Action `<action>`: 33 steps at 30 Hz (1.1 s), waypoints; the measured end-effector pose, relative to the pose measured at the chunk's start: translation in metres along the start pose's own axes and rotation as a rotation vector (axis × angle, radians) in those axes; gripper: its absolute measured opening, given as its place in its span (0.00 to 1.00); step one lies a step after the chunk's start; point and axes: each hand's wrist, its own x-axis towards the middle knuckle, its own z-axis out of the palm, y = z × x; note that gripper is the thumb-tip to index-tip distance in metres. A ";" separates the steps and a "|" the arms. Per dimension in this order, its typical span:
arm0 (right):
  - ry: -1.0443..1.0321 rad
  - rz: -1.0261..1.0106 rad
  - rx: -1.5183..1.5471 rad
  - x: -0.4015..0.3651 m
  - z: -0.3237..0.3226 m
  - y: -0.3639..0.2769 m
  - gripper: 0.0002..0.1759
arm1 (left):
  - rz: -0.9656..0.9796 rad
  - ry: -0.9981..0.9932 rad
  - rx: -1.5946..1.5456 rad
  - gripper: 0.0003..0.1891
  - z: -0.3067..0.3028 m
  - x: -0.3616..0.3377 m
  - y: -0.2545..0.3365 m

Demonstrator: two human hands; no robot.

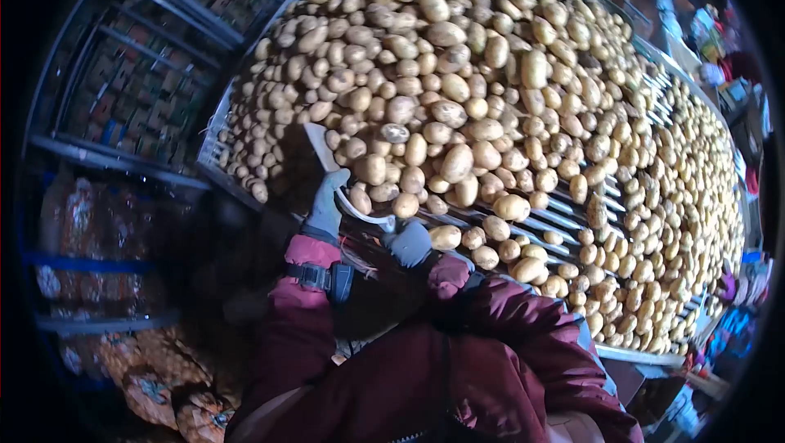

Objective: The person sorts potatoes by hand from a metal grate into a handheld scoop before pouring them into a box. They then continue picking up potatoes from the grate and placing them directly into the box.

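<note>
A large heap of potatoes (pixel 454 107) covers a slatted metal table (pixel 544 226). My left hand (pixel 325 207), in a grey glove, is wrapped round a curved, light-coloured tool (pixel 323 148) near its blade. The blade points up and away, against the left part of the heap. My right hand (pixel 409 244), gloved too, grips the tool's other end at the table's near edge. Several potatoes lie close to both hands. The fingertips of my right hand are partly hidden.
Metal racks (pixel 147 58) stand at the upper left, with filled bags (pixel 98 238) below them. Net sacks of potatoes (pixel 163 369) lie at the lower left. Blurred, colourful items (pixel 736 337) line the right edge beyond the table.
</note>
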 end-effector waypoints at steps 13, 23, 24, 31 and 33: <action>0.349 -0.426 0.572 -0.077 -0.082 -0.049 0.08 | 0.168 -0.189 0.343 0.25 0.181 -0.050 0.010; 0.431 -0.062 0.366 -0.135 -0.158 -0.021 0.13 | 0.034 -0.389 0.417 0.31 0.295 -0.084 -0.032; 0.441 -0.008 0.375 -0.141 -0.165 -0.016 0.14 | 0.027 -0.425 0.420 0.32 0.307 -0.092 -0.037; 0.605 -0.046 0.459 -0.188 -0.225 0.010 0.13 | 0.072 -0.603 0.556 0.33 0.385 -0.083 -0.104; 0.485 0.095 0.583 -0.203 -0.253 0.005 0.13 | 0.110 -0.640 0.575 0.33 0.402 -0.079 -0.117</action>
